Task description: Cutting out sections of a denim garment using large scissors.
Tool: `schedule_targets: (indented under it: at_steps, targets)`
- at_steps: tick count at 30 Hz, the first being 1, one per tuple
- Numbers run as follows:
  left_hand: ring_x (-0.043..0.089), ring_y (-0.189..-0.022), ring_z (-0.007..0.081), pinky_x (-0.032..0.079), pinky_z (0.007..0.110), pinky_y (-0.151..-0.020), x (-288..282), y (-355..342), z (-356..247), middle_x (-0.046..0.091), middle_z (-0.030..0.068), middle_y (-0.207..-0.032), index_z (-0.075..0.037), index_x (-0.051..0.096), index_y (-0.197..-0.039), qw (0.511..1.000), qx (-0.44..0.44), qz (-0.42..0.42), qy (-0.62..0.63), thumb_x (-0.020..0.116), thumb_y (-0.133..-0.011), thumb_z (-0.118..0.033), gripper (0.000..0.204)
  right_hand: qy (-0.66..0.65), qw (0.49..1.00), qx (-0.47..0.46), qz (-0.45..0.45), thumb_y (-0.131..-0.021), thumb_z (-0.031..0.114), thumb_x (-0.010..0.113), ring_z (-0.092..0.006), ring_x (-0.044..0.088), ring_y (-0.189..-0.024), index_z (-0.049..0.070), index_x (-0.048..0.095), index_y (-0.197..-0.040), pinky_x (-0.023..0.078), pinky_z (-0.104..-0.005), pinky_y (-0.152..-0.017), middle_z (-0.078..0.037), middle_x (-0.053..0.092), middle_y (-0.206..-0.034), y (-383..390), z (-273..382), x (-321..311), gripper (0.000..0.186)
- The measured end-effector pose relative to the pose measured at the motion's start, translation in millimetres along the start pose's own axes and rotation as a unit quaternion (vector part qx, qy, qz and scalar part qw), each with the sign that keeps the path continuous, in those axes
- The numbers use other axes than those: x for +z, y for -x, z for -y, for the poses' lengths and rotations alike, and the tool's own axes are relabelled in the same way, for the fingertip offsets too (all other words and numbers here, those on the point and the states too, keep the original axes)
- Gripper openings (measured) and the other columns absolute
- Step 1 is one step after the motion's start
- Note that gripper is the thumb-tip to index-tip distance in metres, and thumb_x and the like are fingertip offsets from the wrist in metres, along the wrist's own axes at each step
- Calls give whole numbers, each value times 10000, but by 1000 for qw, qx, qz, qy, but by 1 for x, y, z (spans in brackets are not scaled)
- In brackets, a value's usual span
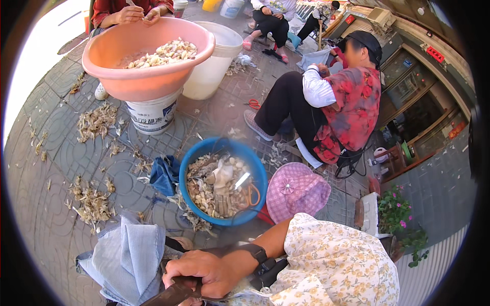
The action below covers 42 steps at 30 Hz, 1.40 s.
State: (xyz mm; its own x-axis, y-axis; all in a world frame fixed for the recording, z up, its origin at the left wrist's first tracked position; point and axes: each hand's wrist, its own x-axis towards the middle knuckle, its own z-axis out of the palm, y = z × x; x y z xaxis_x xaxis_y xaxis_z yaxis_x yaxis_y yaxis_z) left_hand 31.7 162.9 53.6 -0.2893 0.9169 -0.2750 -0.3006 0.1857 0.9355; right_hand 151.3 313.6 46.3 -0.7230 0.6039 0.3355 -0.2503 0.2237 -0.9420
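Observation:
My right hand [201, 273], with a black watch on the wrist, is closed around a dark brown strap-like item [171, 294] at the lower middle. A little skin, perhaps my left hand [189, 301], shows under it, its fingers mostly hidden. A light blue cloth [122, 255] lies to the left. Beyond my hands stands a blue basin [187, 195] holding garlic cloves, peelings, a pale glove and orange-handled scissors. Dark blue denim [164, 175] lies at its left, a pink patterned hat [296, 188] at its right. A pale haze blurs part of the view around the basin.
A pink tub [109, 76] of cloves rests on a printed bucket [150, 115] beside a white bucket [209, 76]. A person in red floral [347, 112] sits at right; several others work behind. Peelings [94, 122] litter the paving. Flowering plants [393, 206] stand at right.

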Motion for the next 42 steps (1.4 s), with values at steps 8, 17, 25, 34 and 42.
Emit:
schedule_targets:
  at_steps: [8,17,25,34,42]
  targets:
    - [552,-922,215,422,319,-828,-19,1,33,572,145,-1014,33,547,-1001,993,-9,31,113,563,-846,-121,219,50,998,-37,-33,-777,238,724,-210,566,-521,22,567,-849,404,-295,-458,-70,561,-640,-13,10,5,276]
    - [531,-928,185,399,294,-857,-8,-3,-4,570,108,-995,55,515,-1080,990,-55,54,122,566,-835,-243,389,32,999,-38,-21,-811,172,673,-132,488,-502,17,513,-897,360,-259,-463,-27,490,-612,-14,8,11,238]
    - [543,-915,179,414,302,-855,-3,-5,-15,587,105,-984,10,527,-1048,963,-110,83,231,537,-855,-129,239,47,998,-40,-9,-758,33,615,-227,514,-574,23,516,-973,329,-323,-513,-70,517,-726,-7,8,11,237]
    - [554,-927,208,435,332,-833,1,3,-8,591,126,-983,22,538,-1018,959,-67,41,273,499,-866,-75,184,-57,998,33,-15,-855,253,641,-112,530,-511,23,505,-934,361,-253,-475,-22,522,-639,-5,18,22,279]
    - [545,-976,385,431,439,-853,-17,13,15,558,237,-1076,66,496,-1089,929,234,-9,-286,617,-773,7,343,-43,999,6,-22,-868,258,623,-92,521,-508,38,485,-917,356,-241,-481,7,522,-587,-1,8,33,264]
